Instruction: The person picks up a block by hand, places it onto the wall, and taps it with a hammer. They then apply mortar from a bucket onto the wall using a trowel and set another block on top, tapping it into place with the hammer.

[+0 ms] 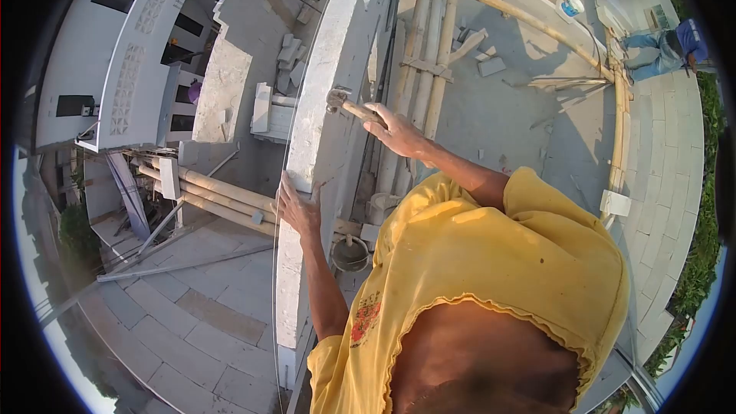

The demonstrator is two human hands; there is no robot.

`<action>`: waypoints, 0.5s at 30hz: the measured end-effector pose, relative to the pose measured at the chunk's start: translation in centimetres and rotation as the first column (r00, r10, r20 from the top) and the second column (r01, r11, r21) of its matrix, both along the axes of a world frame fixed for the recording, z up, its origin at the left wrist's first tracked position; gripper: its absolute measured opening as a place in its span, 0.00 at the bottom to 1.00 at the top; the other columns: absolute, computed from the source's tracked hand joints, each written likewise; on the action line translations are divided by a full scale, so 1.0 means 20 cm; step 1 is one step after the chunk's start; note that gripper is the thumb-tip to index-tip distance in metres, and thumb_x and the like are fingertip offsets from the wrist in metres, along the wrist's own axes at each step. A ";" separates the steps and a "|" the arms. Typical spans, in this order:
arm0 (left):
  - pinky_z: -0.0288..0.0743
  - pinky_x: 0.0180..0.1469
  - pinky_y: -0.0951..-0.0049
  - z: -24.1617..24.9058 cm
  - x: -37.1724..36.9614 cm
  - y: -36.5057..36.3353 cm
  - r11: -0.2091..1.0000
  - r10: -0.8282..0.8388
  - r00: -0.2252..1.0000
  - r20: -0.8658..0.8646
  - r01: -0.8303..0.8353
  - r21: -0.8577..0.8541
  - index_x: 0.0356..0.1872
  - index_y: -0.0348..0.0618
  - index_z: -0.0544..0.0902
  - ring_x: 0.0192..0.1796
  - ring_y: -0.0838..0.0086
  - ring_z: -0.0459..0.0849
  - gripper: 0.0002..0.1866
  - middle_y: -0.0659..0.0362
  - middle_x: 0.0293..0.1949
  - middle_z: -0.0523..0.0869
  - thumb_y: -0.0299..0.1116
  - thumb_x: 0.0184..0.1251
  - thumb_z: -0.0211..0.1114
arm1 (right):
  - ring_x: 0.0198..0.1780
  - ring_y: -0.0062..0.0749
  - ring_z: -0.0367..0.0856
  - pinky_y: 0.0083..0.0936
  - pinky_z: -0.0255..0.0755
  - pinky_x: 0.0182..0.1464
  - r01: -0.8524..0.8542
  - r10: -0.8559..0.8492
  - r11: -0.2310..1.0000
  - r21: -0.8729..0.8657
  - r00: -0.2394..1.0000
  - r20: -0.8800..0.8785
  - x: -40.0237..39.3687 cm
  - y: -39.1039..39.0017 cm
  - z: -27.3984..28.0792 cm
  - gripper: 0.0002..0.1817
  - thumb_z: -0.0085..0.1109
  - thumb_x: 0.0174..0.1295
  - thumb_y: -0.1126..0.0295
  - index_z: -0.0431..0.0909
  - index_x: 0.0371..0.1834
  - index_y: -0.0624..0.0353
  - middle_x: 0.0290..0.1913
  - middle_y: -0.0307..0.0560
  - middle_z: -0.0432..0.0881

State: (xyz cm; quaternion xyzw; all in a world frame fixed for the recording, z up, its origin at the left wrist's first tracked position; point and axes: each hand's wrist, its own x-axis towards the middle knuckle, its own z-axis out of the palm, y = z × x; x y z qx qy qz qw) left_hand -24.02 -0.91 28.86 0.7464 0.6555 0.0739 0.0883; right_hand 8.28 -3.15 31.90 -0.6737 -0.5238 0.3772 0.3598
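Observation:
My right hand (399, 135) is wrapped round the wooden handle of a hammer (357, 110). The hammer's dark head (336, 100) is at the top of the narrow white block wall, close to its right edge. Lower on the same wall, my left hand (300, 213) straddles a white block (302, 155), fingers along the left edge and thumb towards the right. A thin string (290, 126) runs along the wall's left edge. Below and right of my left hand sits a dark bucket (350, 253) with grey residue inside.
Bamboo poles (438, 54) stand right of the wall, and more bamboo (222, 192) lies at left. Loose blocks (491, 67) are on the floor below. Another person (667, 50) in blue is at far right, near a white bucket (570, 6). A white building (115, 54) stands at left.

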 end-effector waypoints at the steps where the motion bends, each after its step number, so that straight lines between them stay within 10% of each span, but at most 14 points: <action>1: 0.50 0.77 0.27 0.01 0.04 0.00 1.000 0.022 0.998 -0.050 -0.023 -0.010 0.82 0.54 0.60 0.78 0.53 0.66 0.54 0.51 0.75 0.71 0.57 0.57 0.79 | 0.42 0.44 0.84 0.37 0.77 0.43 0.088 -0.100 0.990 -0.112 0.989 -0.111 0.09 -0.03 0.01 0.32 0.55 0.78 0.51 0.65 0.76 0.60 0.45 0.56 0.84; 6: 0.45 0.76 0.19 0.22 0.40 0.24 0.994 -0.068 0.998 0.003 0.067 0.083 0.83 0.56 0.59 0.81 0.51 0.60 0.55 0.51 0.79 0.64 0.58 0.56 0.79 | 0.24 0.14 0.68 0.16 0.65 0.22 0.245 -0.493 0.852 -0.463 0.673 -0.552 0.70 0.04 -0.11 0.35 0.58 0.78 0.51 0.60 0.80 0.54 0.34 0.36 0.76; 9: 0.48 0.74 0.18 0.21 0.71 0.45 0.993 -0.111 0.993 0.025 0.110 0.038 0.83 0.57 0.58 0.82 0.49 0.59 0.55 0.51 0.80 0.63 0.58 0.56 0.79 | 0.23 0.14 0.69 0.16 0.67 0.22 0.299 -0.501 0.865 -0.402 0.466 -0.729 1.11 0.30 -0.18 0.33 0.55 0.79 0.49 0.60 0.80 0.51 0.33 0.35 0.75; 13: 0.50 0.75 0.20 0.16 1.13 0.74 0.988 -0.142 0.990 0.007 0.142 -0.061 0.83 0.57 0.57 0.81 0.50 0.61 0.57 0.49 0.79 0.64 0.53 0.55 0.82 | 0.28 0.18 0.69 0.22 0.67 0.27 0.223 -0.328 0.883 -0.412 0.922 -0.206 1.65 0.71 -0.14 0.32 0.48 0.81 0.47 0.61 0.83 0.46 0.33 0.35 0.74; 15: 0.53 0.76 0.25 0.20 1.29 0.82 0.983 -0.124 0.992 -0.028 0.119 -0.139 0.83 0.54 0.56 0.80 0.48 0.62 0.58 0.47 0.79 0.64 0.51 0.54 0.82 | 0.28 0.18 0.68 0.22 0.66 0.27 0.214 -0.276 0.906 -0.365 0.952 -0.128 1.82 0.89 -0.14 0.34 0.49 0.80 0.47 0.61 0.83 0.49 0.32 0.36 0.73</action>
